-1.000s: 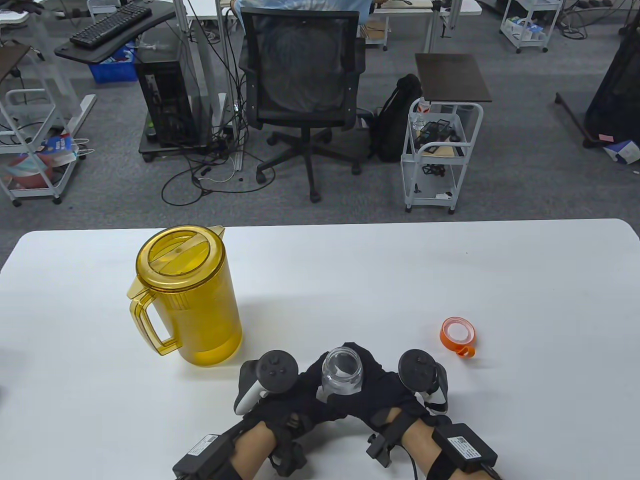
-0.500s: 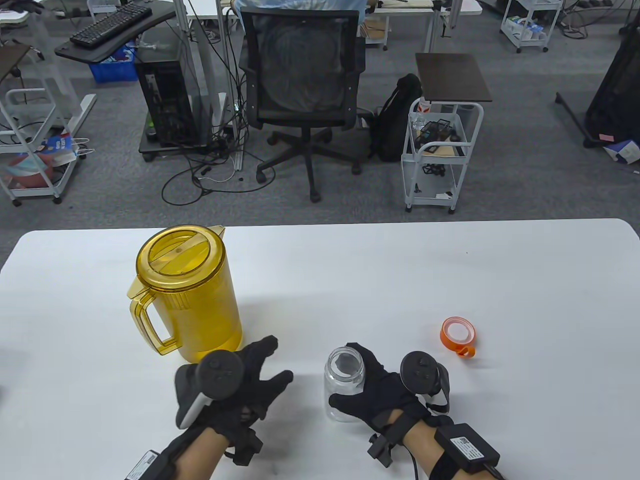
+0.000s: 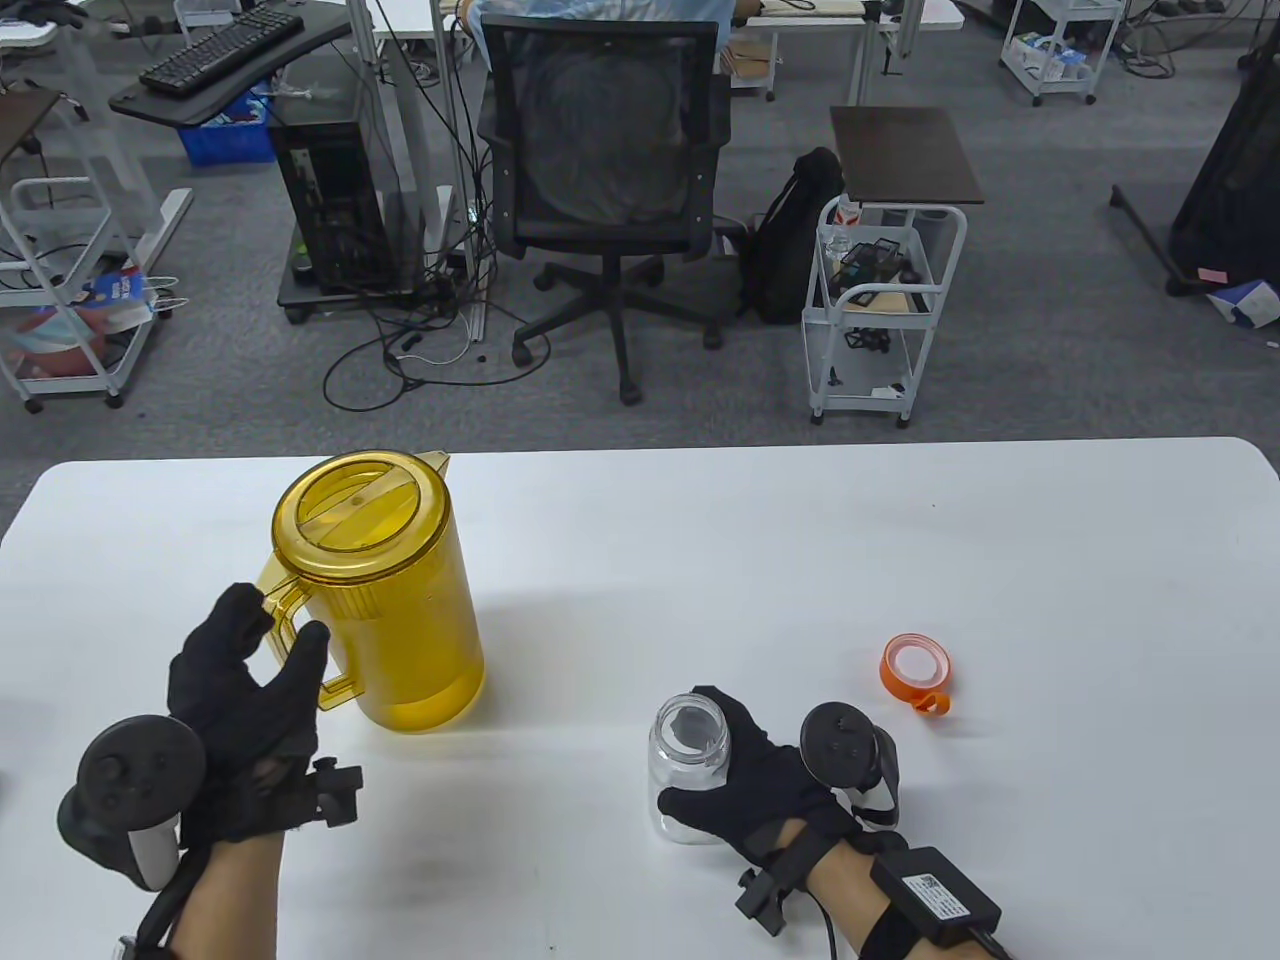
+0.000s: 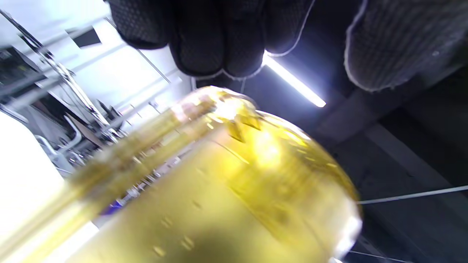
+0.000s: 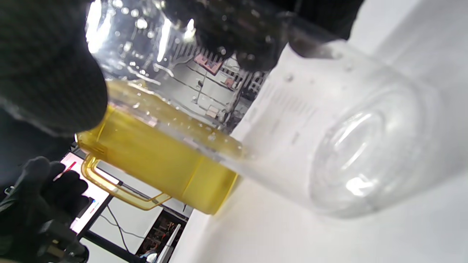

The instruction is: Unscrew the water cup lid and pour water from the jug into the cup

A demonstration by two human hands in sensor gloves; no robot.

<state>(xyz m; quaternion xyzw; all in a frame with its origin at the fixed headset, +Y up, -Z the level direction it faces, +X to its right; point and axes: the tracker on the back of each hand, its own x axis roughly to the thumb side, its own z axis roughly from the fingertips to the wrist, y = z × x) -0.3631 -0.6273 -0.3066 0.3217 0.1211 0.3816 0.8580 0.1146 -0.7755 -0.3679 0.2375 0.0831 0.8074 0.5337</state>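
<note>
This is an office. Beyond the white table lies grey carpet with a black mesh swivel chair, a desk bearing a keyboard, a computer tower with loose cables, white rolling carts and a black backpack.

Left hand spread, fingers apparently loose; right hand curled in a grip.

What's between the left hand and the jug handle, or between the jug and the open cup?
Nothing visible. The left hand is already at the yellow jug's handle, and bare table separates the jug from the cup held by the right hand.
</note>
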